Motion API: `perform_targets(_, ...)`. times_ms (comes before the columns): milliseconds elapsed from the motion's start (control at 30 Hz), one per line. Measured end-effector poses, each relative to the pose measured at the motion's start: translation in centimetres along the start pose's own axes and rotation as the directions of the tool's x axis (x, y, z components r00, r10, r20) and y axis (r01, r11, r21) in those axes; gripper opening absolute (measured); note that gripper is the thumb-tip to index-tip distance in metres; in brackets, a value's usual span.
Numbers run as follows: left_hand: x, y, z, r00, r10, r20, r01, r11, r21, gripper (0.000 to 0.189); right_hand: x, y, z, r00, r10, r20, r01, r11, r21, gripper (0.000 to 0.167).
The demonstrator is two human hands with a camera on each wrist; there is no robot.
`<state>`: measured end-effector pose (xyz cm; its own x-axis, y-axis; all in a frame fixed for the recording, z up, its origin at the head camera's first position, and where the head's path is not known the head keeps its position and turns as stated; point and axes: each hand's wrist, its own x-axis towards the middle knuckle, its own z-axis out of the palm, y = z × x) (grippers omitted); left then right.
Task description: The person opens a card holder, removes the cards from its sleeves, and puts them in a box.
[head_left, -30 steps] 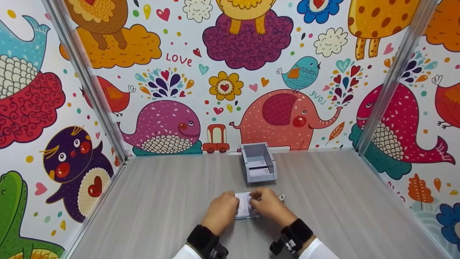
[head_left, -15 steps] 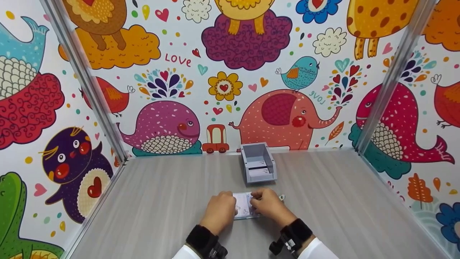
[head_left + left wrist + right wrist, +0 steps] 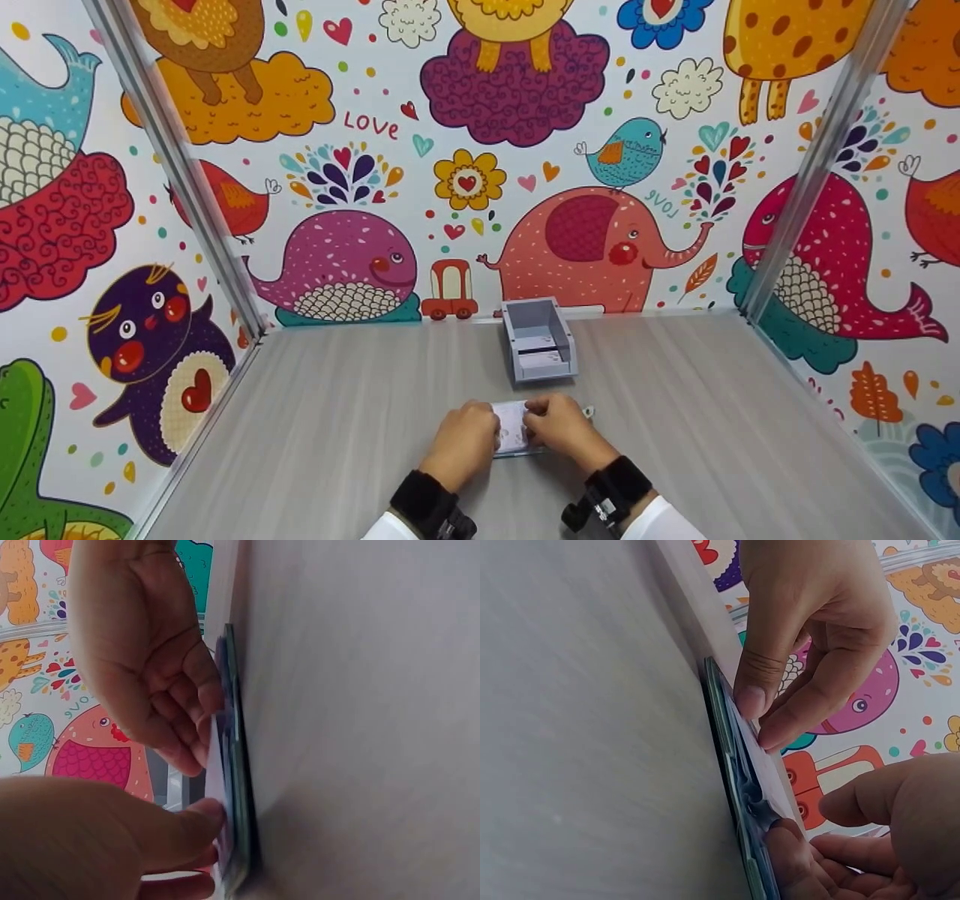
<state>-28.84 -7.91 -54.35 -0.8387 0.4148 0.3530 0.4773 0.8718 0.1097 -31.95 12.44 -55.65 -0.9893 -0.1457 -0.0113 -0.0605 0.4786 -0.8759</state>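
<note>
We see a person's two bare hands over a thin, flat booklet with a green cover (image 3: 240,802), lying on a grey wood-grain table (image 3: 337,420). The left hand (image 3: 466,439) pinches a pale pinkish-white printed card (image 3: 511,429) between thumb and fingers, over the booklet's left part. The right hand (image 3: 564,429) has bent fingers touching a clear plastic sleeve (image 3: 751,799) in the booklet; we cannot tell whether they grip it. Beyond stands a grey open-fronted plastic bin (image 3: 547,372).
</note>
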Motion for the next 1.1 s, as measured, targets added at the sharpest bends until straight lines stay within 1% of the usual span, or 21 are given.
perform_targets(100, -0.13, 0.06, 0.09, 1.000, -0.018, 0.016, 0.018, 1.000, -0.024, 0.013, 0.03, 0.06, 0.09, 0.999, 0.033, 0.006, -0.034, 0.998, 0.048, 0.042)
perform_targets(200, -0.21, 0.13, 0.12, 0.998, -0.041, 0.042, 0.043, 0.997, -0.060, 0.013, -0.06, 0.04, 0.12, 0.997, 0.073, 0.027, -0.076, 0.990, 0.120, 0.043)
perform_targets(300, -0.23, 0.20, 0.05, 0.996, -0.063, 0.064, 0.069, 0.994, -0.090, 0.012, -0.21, -0.09, 0.14, 0.995, 0.090, 0.040, -0.095, 0.983, 0.158, 0.042)
perform_targets(567, 0.12, 0.46, 0.09, 0.994, -0.084, 0.064, 0.089, 0.993, -0.078, 0.013, -0.28, -0.17, 0.04, 0.998, 0.065, 0.006, -0.065, 0.991, 0.114, 0.046)
perform_targets(700, 0.18, 0.59, 0.18, 0.995, -0.081, 0.067, 0.083, 0.996, -0.042, 0.013, -0.30, -0.10, -0.05, 0.998, 0.066, -0.001, -0.065, 0.991, 0.117, 0.045)
perform_targets(800, 0.17, 0.65, 0.16, 0.995, -0.075, 0.072, 0.078, 0.996, -0.032, 0.014, -0.27, -0.10, -0.24, 0.997, 0.074, -0.005, -0.073, 0.990, 0.123, 0.045)
perform_targets(967, 0.07, 0.69, 0.10, 0.994, -0.084, 0.072, 0.088, 0.994, -0.057, 0.013, -0.09, -0.20, -0.68, 0.996, 0.085, -0.022, -0.081, 0.985, 0.154, 0.044)
perform_targets(1100, -0.02, 0.69, 0.16, 0.995, -0.075, 0.063, 0.079, 0.995, -0.058, 0.016, -0.01, -0.29, -0.79, 0.995, 0.099, 0.002, -0.098, 0.977, 0.190, 0.040)
